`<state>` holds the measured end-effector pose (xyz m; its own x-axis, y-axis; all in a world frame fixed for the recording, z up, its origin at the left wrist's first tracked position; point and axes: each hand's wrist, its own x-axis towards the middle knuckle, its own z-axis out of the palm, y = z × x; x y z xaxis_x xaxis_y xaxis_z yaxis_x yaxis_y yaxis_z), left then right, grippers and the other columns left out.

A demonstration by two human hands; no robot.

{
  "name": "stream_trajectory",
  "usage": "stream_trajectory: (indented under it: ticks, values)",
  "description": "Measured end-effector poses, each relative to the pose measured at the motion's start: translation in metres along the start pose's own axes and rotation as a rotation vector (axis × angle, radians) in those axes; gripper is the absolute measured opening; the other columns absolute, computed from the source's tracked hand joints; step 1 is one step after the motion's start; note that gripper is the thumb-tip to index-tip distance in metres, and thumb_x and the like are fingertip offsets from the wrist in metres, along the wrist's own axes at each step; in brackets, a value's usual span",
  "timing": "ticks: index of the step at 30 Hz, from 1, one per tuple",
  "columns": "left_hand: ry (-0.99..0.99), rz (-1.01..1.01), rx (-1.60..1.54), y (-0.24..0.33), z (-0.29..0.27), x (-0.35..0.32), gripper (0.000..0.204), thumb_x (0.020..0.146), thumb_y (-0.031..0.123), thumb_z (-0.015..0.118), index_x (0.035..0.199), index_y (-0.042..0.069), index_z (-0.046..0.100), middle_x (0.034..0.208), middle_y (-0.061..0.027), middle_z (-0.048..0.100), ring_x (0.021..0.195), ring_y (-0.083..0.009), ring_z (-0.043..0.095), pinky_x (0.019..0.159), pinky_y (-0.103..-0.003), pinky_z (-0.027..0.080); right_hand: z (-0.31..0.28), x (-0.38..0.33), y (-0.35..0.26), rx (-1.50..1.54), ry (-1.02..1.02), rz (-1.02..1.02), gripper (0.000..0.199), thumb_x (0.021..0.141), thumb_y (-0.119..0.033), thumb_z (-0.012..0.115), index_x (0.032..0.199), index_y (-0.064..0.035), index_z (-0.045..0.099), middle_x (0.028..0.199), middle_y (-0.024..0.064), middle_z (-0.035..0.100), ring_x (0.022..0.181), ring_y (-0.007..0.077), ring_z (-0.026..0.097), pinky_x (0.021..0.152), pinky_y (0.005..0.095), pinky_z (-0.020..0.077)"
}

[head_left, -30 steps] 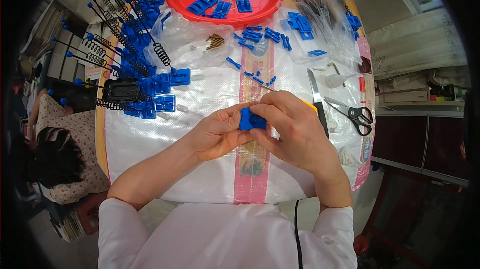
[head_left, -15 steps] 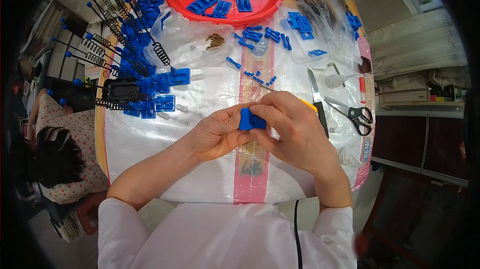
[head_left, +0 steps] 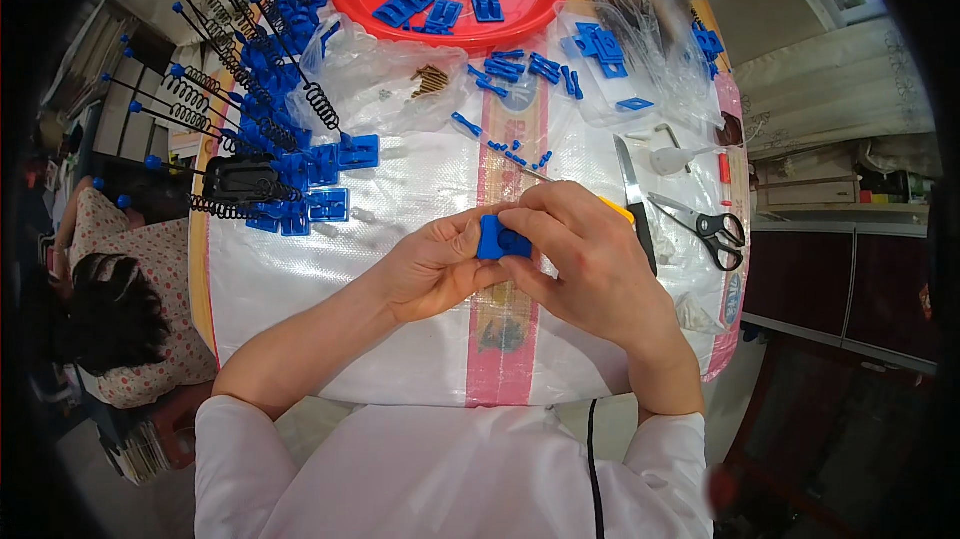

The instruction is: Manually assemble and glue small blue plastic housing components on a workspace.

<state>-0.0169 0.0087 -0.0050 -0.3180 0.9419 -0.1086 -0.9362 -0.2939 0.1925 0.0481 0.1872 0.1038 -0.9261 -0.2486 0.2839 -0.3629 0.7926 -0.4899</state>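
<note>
The small blue block [head_left: 489, 239] is up over the desk [head_left: 203, 304], pinched between two hands. The left hand [head_left: 437, 264] holds its 9 o'clock side; the right hand [head_left: 590, 254] has finger and thumb on its 3 o'clock side. It looks light, hard, a bit slippery and not easy to break. The flat sides seem best to hold.

Seen from a slightly shifted viewpoint, blurrier than a second ago around the small rounded red object [head_left: 719, 488], lower right
</note>
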Motion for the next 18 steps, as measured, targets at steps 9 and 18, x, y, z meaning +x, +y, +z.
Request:
stream_trajectory:
  ticks: [9, 18]
  values:
    - [-0.001, -0.001, -0.020, -0.0013, -0.0026, 0.0004, 0.069, 0.092, 0.025, 0.069, 0.144, -0.004, 0.035, 0.132, -0.0148, 0.056, 0.127, -0.0287, 0.054, 0.112, -0.043, 0.043, -0.0002, -0.0012, 0.0000, 0.000, -0.012, 0.012, 0.039, 0.067, -0.005, 0.081, 0.103, -0.0036, 0.068, 0.102, 0.0114, 0.064, 0.090, 0.0285, 0.066, 0.074, 0.0357, 0.0564]
    - [0.063, -0.013, 0.023, -0.0007, 0.0030, 0.0001, 0.072, 0.087, 0.027, 0.074, 0.142, -0.002, 0.038, 0.130, -0.0107, 0.058, 0.126, -0.0232, 0.056, 0.111, -0.041, 0.044, -0.0004, -0.0015, 0.0001, 0.012, -0.011, 0.004, 0.038, 0.067, -0.005, 0.081, 0.104, -0.0037, 0.068, 0.103, 0.0116, 0.064, 0.091, 0.0288, 0.066, 0.075, 0.0361, 0.0561]
